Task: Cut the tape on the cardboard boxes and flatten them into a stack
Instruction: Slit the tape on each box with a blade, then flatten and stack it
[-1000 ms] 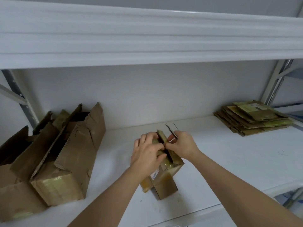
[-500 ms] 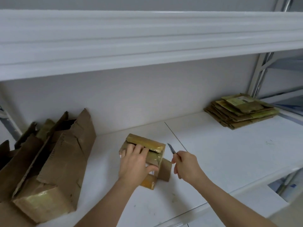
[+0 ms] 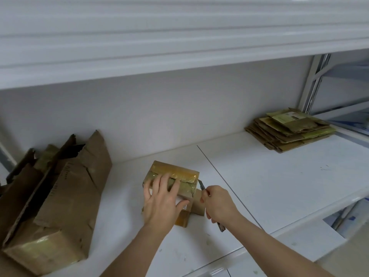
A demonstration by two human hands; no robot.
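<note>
Now I am at the cutting step on the small box [image 3: 175,177], which sits near the front middle of the white shelf [image 3: 279,188]. My left hand [image 3: 163,202] lies flat on top of it, fingers straight and spread, pressing it down with nothing gripped. My right hand [image 3: 218,205] is curled round the knife [image 3: 202,185], whose blade tip is at the box's right end, at the tape [image 3: 179,175].

Next, I judge, the blade should run left along the seam under the tape, shallow, while my left fingers keep out of its path.

The box looks worn brown, its top wrapped in glossy yellowish tape, with a white label partly under my palm and one flap sticking out at the near right. To the far right lies the stack [image 3: 289,130] of flattened boxes; at the left stand larger boxes [image 3: 60,196] with flaps open.
</note>
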